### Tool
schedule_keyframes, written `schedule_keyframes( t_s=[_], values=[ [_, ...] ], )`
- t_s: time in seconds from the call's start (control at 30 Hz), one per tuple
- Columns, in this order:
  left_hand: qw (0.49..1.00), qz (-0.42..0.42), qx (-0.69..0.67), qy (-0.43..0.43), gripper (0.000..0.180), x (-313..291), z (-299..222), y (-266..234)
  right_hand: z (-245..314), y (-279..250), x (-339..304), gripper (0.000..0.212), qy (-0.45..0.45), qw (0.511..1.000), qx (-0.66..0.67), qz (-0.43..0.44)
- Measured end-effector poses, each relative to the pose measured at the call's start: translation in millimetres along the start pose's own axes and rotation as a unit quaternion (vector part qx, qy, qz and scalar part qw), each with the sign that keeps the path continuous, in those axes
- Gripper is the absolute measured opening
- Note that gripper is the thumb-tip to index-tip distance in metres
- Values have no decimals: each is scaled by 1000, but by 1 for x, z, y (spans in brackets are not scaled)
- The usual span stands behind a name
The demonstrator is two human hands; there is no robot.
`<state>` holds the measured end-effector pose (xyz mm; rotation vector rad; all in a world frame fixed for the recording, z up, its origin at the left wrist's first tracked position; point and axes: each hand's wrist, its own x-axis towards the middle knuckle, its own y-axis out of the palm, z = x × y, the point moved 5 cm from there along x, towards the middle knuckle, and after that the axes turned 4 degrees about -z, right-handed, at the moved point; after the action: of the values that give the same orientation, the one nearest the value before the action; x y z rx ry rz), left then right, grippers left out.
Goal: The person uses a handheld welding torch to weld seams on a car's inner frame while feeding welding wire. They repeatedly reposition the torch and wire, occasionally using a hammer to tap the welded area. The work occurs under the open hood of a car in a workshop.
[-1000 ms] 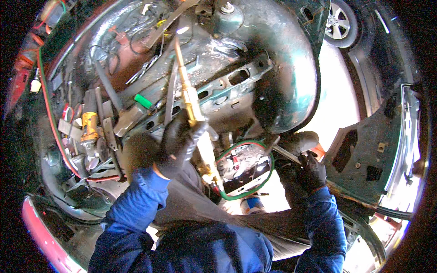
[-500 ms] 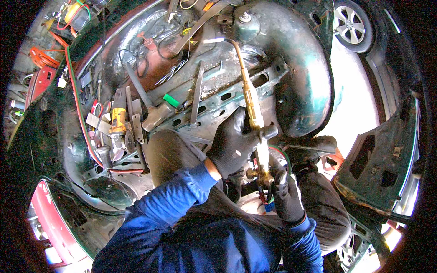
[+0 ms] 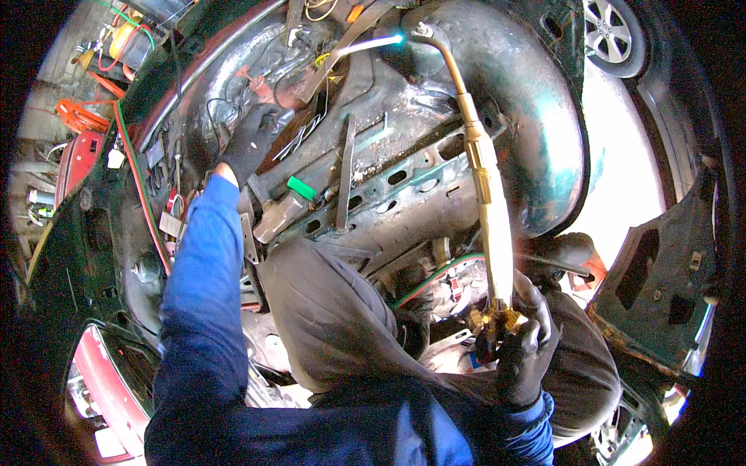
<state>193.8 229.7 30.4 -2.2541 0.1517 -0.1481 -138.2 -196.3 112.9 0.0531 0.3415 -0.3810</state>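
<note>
My right hand (image 3: 530, 338), in a black glove, is closed around the valve end of a brass gas torch (image 3: 488, 186). The torch points up and away from me, its bent tip turned left. A white flame with a bright blue root (image 3: 373, 44) burns leftward from the tip. My left hand (image 3: 256, 136), also gloved, reaches far forward to the left, away from the torch. Its fingers look stretched out and seem empty. Just right of those fingers lie several thin metal rods (image 3: 301, 138) on the dark car body panel.
A hammer (image 3: 280, 217), a green cylinder (image 3: 301, 188) and a flat metal strip (image 3: 345, 171) lie on the bodywork. Red and green hoses (image 3: 134, 171) run along the left. A rounded wheel arch (image 3: 548, 116) bulges at right, and a car wheel (image 3: 610, 33) stands beyond.
My left hand has let go of the torch and swung forward to the left, its arm now covering the angle grinder. The torch has risen and moved right; its flame looks longer and bluer.
</note>
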Motion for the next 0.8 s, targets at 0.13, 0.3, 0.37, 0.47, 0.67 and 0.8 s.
schedule_keyframes(
  t_s=[0.13,0.3,0.37,0.47,0.67,0.8],
  values=[
    [962,6,272,7,72,7,91,21,-12,-1,4,85,1,999,45,15],
    [986,124,114,6,72,24,102,76,-12,-19,4,88,-30,999,17,-19],
    [985,174,-3,4,72,41,95,82,-9,-19,4,88,-7,996,81,-19],
    [967,224,-120,-11,72,60,88,89,0,-14,10,100,-28,996,-12,-84],
    [972,226,39,-46,67,85,109,90,0,-15,15,93,-38,995,-38,-87],
    [980,190,-19,-50,87,69,87,81,-1,-24,18,91,-66,992,-75,-79]
  ],
)
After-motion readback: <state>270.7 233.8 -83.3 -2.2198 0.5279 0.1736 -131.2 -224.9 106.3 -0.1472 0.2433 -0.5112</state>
